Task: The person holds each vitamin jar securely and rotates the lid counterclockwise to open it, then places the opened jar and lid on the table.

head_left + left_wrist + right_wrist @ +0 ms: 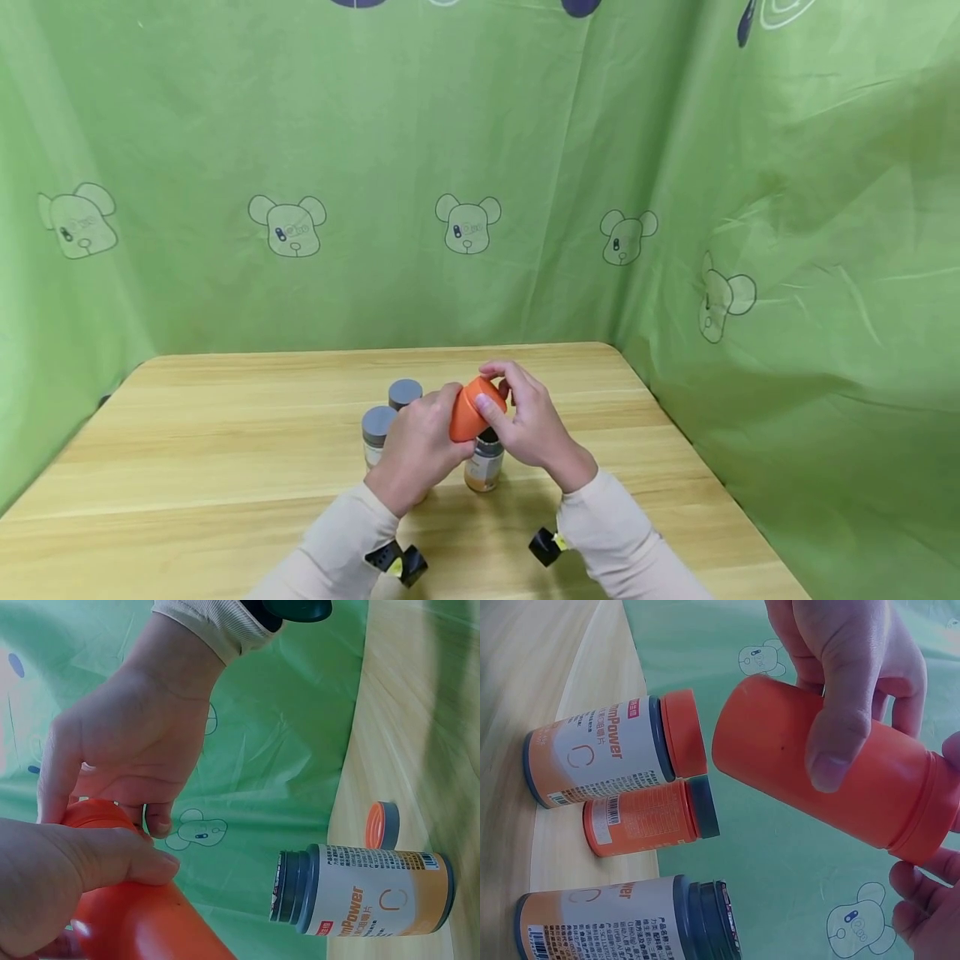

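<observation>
My left hand [422, 442] grips the body of an orange bottle [467, 417], its thumb [832, 757] lying along the side. My right hand [528, 421] holds the orange cap [483, 390] at the other end with thumb and fingers. The bottle is tilted in the air, cap end up and to the right. Below the hands an uncapped bottle [375, 892] with a white and orange label stands upright on the table, its dark neck bare. A loose cap [384, 825], grey outside and orange inside, lies beside it. No gap shows between the held bottle and its cap.
Two grey-lidded bottles [378, 423] stand left of the hands, partly hidden. In the right wrist view are a white-labelled bottle [604, 750] with an orange lid and an orange bottle [641, 817] with a dark lid. Green curtains [375, 275] surround the wooden table [225, 450].
</observation>
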The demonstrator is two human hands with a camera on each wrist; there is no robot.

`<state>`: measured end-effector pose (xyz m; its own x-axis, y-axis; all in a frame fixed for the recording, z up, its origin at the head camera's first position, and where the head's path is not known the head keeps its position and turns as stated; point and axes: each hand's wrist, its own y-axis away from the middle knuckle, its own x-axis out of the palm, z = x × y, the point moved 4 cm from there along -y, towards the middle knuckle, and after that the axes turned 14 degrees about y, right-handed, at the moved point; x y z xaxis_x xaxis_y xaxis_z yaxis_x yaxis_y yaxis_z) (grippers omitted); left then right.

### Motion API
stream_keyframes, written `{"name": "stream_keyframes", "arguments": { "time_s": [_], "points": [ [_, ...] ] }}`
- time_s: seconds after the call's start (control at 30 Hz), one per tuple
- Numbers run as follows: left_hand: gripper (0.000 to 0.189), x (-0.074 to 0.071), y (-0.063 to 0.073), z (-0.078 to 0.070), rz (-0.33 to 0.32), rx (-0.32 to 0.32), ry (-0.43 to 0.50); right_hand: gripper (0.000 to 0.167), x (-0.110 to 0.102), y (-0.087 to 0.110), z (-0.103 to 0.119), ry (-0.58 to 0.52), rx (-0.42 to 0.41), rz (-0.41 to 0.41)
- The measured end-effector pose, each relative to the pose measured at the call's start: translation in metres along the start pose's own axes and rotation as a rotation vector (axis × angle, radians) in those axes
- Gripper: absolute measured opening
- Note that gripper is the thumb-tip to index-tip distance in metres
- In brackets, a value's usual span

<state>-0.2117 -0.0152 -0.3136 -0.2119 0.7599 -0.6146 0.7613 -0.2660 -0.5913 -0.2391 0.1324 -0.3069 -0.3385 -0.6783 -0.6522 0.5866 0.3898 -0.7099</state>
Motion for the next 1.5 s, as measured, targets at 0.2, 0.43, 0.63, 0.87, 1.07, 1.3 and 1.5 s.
{"name": "stream_keyframes", "arguments": {
  "time_s": [0.2,0.43,0.63,0.87,1.07,1.3,1.5],
  "points": [
    [0.051,0.0002,-0.0012,0.0001,-0.001,-0.002,0.002,0.031,-0.0006,0.0008,-0.0030,-0.022,-0.013,-0.027],
    [0.051,0.0014,-0.0014,-0.0011,0.008,-0.004,0.004,0.035,-0.0005,0.0012,-0.0041,0.035,0.017,-0.016],
    [0.052,0.0019,-0.0007,-0.0008,0.008,0.000,0.000,0.032,-0.0006,0.0014,-0.0036,0.028,0.023,-0.006],
    [0.053,0.0014,0.0003,-0.0021,0.011,-0.002,-0.009,0.035,-0.0024,0.0017,-0.0013,0.050,0.033,0.022],
    [0.055,0.0021,0.0012,-0.0038,0.015,0.010,0.010,0.037,-0.0021,0.0016,-0.0013,0.038,0.078,0.098],
    [0.053,0.0016,0.0002,-0.0055,0.018,0.014,-0.001,0.035,-0.0032,0.0010,-0.0009,0.012,0.052,0.089],
    [0.053,0.0017,-0.0006,-0.0054,0.015,0.012,-0.008,0.035,-0.0059,0.0008,0.0008,0.008,0.018,0.067]
  ]
}}
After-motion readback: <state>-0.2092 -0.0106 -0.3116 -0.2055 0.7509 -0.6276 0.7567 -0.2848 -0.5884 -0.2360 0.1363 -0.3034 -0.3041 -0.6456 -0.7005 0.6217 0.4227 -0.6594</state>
